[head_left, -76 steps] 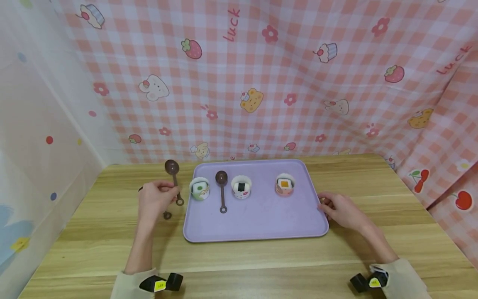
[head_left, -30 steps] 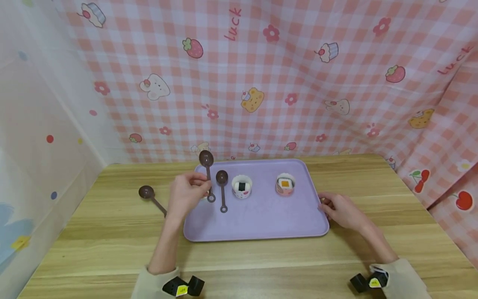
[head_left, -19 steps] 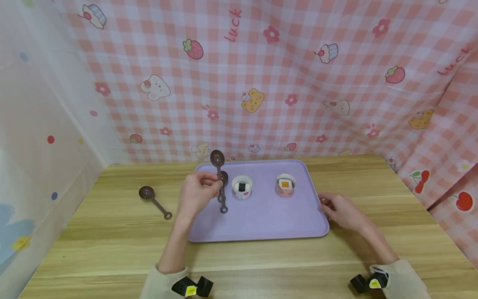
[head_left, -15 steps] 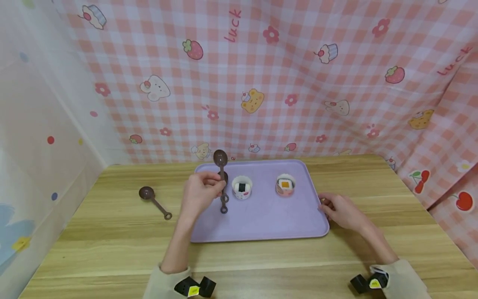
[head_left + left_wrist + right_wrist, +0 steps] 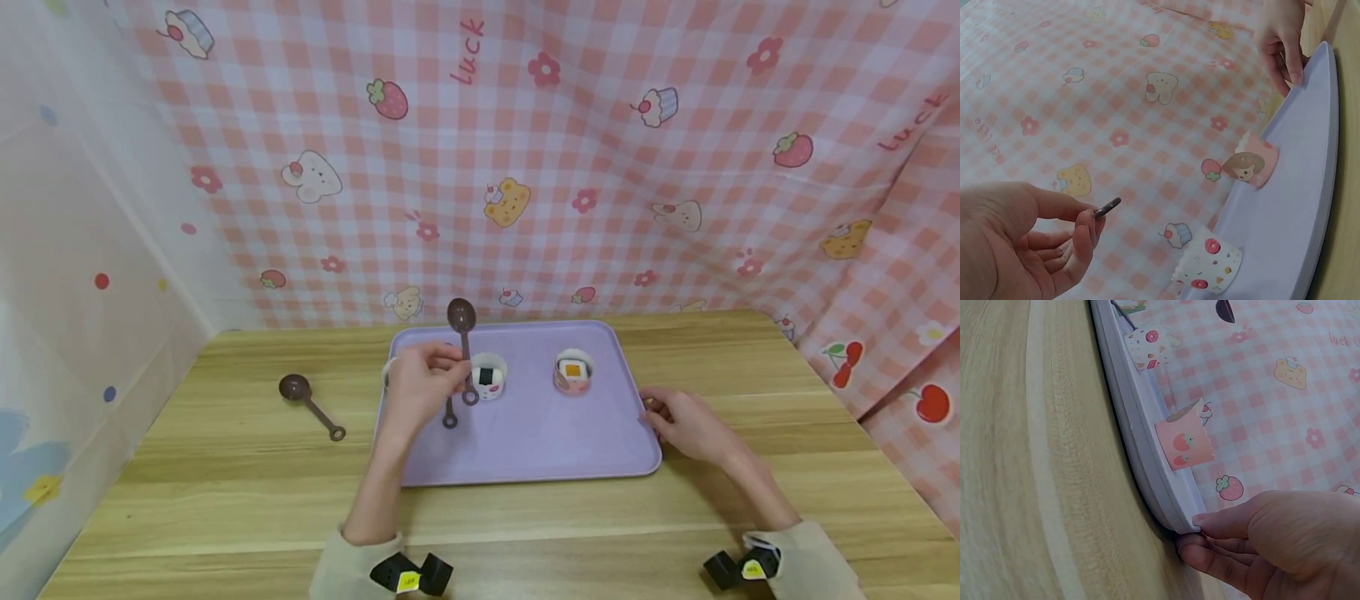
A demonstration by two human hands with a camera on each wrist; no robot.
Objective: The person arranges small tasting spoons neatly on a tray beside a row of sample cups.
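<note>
My left hand [image 5: 420, 390] pinches a brown measuring spoon [image 5: 462, 316] by its handle, bowl up, above the left half of a lilac tray [image 5: 540, 450]. A second measuring spoon [image 5: 450, 417] lies on the tray, mostly hidden behind that hand. Just right of the held spoon stands a white patterned paper cup [image 5: 491, 388] holding a white piece with a black band. My right hand [image 5: 686, 421] grips the tray's right edge, thumb on top and fingers underneath, as the right wrist view shows. Nearest to it is a pink paper cup [image 5: 572, 383] with an orange-topped white piece.
A third brown measuring spoon [image 5: 296, 387] lies on the wooden table [image 5: 225, 467], left of the tray. My left hand covers nearly all of another paper cup [image 5: 387, 375] at the tray's left edge. A pink checked cloth [image 5: 585, 150] hangs behind the table.
My left hand has carried the measuring spoon rightward from left of the tray, past the spoon lying there, to near the white cup. My right hand stays on the tray's edge.
</note>
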